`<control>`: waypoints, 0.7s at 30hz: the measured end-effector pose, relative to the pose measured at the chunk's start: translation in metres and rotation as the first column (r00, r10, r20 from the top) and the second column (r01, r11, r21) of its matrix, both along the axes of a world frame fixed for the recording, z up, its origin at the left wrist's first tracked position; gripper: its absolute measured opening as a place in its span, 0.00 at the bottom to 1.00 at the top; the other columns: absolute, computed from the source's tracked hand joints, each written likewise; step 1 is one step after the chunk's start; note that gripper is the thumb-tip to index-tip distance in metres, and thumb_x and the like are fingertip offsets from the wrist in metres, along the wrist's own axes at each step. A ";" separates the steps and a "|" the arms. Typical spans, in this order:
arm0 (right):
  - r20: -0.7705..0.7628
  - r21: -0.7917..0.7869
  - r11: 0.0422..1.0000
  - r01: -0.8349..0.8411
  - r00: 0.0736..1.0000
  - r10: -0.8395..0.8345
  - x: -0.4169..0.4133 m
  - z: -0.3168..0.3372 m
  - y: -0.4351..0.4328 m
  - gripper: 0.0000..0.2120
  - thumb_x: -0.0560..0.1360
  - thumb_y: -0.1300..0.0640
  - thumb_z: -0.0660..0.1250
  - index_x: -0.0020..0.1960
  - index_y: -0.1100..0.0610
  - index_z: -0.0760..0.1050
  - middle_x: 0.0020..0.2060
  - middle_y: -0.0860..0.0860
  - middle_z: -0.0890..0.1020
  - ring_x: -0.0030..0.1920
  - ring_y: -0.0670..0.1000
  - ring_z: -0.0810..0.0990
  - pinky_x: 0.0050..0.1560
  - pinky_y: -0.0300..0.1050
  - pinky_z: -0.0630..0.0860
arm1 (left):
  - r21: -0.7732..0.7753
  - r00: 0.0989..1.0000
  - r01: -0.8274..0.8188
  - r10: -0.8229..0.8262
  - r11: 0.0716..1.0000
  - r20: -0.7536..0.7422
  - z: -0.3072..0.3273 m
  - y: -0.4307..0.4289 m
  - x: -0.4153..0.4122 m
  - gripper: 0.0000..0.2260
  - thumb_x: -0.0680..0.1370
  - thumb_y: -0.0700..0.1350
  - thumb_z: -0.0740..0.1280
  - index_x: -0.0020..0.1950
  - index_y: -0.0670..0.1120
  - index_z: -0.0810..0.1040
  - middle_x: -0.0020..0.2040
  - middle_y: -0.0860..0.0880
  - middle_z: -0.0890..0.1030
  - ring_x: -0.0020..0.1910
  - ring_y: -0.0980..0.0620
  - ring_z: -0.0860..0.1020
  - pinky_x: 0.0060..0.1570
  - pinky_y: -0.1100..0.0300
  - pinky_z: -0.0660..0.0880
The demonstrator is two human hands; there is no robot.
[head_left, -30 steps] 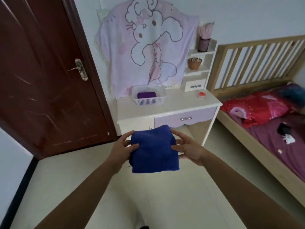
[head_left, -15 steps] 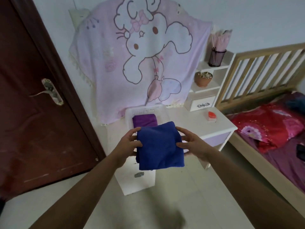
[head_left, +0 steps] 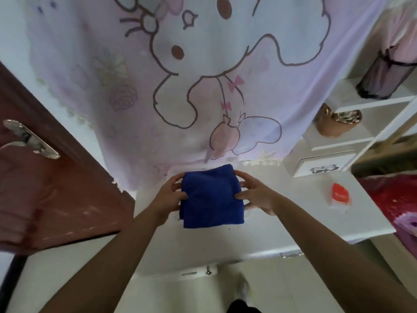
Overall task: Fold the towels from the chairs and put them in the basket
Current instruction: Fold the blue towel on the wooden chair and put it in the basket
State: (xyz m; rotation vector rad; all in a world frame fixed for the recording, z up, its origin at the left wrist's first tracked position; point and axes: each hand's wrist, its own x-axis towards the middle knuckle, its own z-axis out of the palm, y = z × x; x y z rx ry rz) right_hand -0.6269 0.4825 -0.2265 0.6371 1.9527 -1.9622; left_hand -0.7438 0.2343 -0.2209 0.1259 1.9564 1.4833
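A folded blue towel (head_left: 212, 196) is held between both hands above the white dresser top (head_left: 293, 222). My left hand (head_left: 168, 195) grips its left edge and my right hand (head_left: 256, 194) grips its right edge. The towel covers the white basket, of which only a strip of the far rim (head_left: 178, 170) shows just behind the towel. The purple towel in the basket is hidden.
A pink cartoon cloth (head_left: 203, 75) hangs on the wall right behind the dresser. A small red-and-white object (head_left: 340, 195) lies on the dresser at the right. White shelves (head_left: 352, 123) hold a brown pot and a dark cup. A brown door (head_left: 45, 188) stands at the left.
I have stepped up to the dresser. Both hands carried the blue towel forward until it sits over the basket, hiding the purple towel.
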 end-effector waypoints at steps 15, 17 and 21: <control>0.376 0.243 0.939 -0.243 0.916 0.140 -0.098 -0.125 -0.009 0.31 0.80 0.64 0.61 0.79 0.48 0.55 0.69 0.55 0.74 0.64 0.58 0.76 0.62 0.56 0.78 | -0.339 0.998 0.034 -0.012 0.940 0.067 -0.121 0.031 -0.081 0.31 0.74 0.29 0.57 0.75 0.49 0.64 0.66 0.47 0.73 0.60 0.46 0.75 0.61 0.47 0.75; 0.386 0.358 0.878 -0.318 0.907 0.172 -0.102 -0.127 -0.013 0.31 0.80 0.61 0.60 0.80 0.49 0.54 0.69 0.56 0.74 0.64 0.59 0.76 0.64 0.56 0.76 | -0.369 0.997 0.068 -0.052 0.927 0.053 -0.121 0.034 -0.082 0.29 0.76 0.32 0.57 0.75 0.49 0.63 0.63 0.50 0.72 0.59 0.48 0.74 0.63 0.49 0.73; 0.411 0.506 0.711 -0.488 0.861 0.298 -0.106 -0.109 -0.006 0.44 0.75 0.58 0.69 0.80 0.44 0.44 0.77 0.57 0.60 0.69 0.62 0.72 0.61 0.53 0.75 | -0.483 0.936 0.281 -0.347 0.830 -0.053 -0.117 0.030 -0.092 0.31 0.72 0.42 0.62 0.76 0.50 0.61 0.74 0.44 0.63 0.73 0.41 0.64 0.70 0.47 0.68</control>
